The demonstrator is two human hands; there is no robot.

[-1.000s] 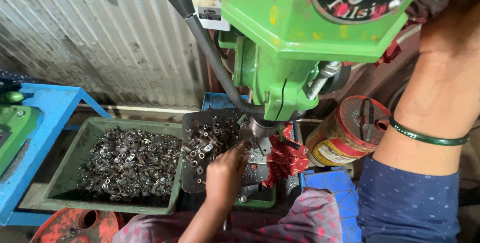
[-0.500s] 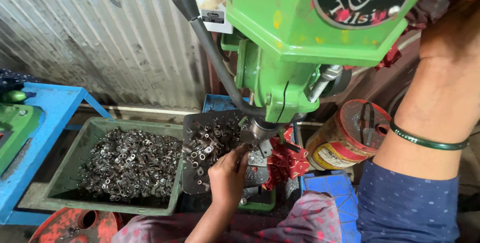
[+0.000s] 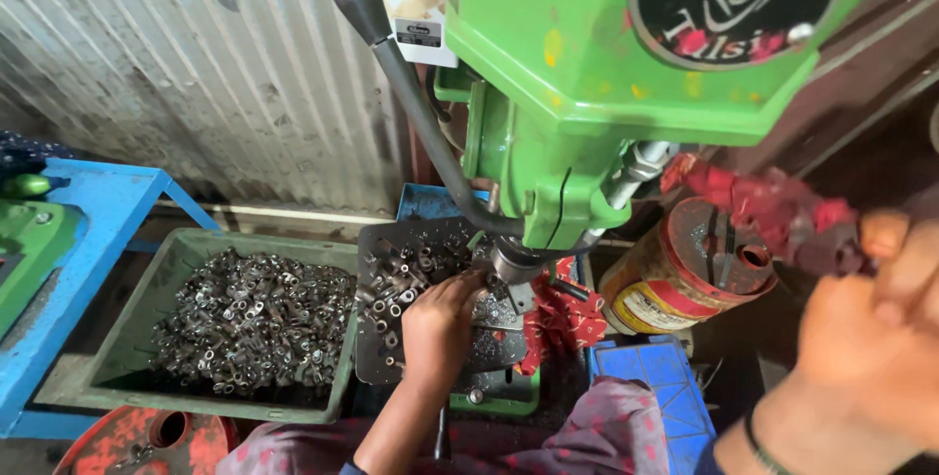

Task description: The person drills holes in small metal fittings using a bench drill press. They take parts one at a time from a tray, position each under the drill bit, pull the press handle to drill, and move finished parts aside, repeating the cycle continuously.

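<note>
The left hand [image 3: 437, 323] rests fingers-down on small metal parts [image 3: 411, 274] on the dark tray under the green drill press's [image 3: 606, 74] spindle, much as before, though whether it pinches one I cannot tell. The right hand [image 3: 871, 338], earlier raised at the frame's top corner, has dropped lower and blurred, closed on the red-wrapped feed lever [image 3: 773, 211]. The green crate [image 3: 127, 338] of metal parts sits unchanged, left of the tray.

Small metal parts [image 3: 406, 274] — short silvery rings and sleeves, dull with oil — lie scattered loose on the dark metal table [image 3: 370, 358] of the green drill press, thickest toward its far left corner. A few lie just beside the fingertips at the table's middle — too small to tell whether any is pinched.
</note>
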